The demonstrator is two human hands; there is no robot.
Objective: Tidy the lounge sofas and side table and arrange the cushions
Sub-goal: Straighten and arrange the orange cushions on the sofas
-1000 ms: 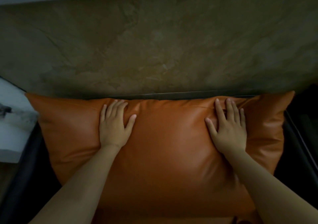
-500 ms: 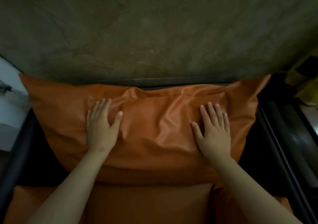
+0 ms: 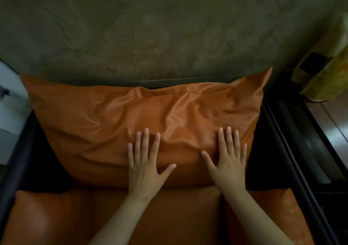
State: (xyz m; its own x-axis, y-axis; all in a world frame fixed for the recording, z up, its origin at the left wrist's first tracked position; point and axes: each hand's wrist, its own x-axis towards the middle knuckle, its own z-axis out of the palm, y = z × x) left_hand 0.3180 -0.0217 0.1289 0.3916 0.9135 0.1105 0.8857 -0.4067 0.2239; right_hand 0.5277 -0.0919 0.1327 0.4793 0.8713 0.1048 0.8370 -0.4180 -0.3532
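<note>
A large orange leather back cushion (image 3: 116, 124) leans against the rear of a black-framed sofa, its surface wrinkled. My left hand (image 3: 146, 166) lies flat on its lower middle, fingers spread. My right hand (image 3: 228, 160) lies flat on its lower right part, fingers spread too. Neither hand grips anything. Below the cushion lies the orange seat cushion (image 3: 169, 216), with a smaller orange cushion at the left (image 3: 43, 218) and another at the right (image 3: 282, 211).
A mottled olive-brown wall (image 3: 169, 30) rises behind the sofa. The black sofa frame (image 3: 288, 150) runs down the right side. A white side table (image 3: 9, 116) sits at the left edge. A yellow patterned object (image 3: 325, 66) stands at the far right.
Both hands have slid down the back cushion toward its lower edge, the left hand moving rightward. The view has pulled back, showing more of the seat cushions.
</note>
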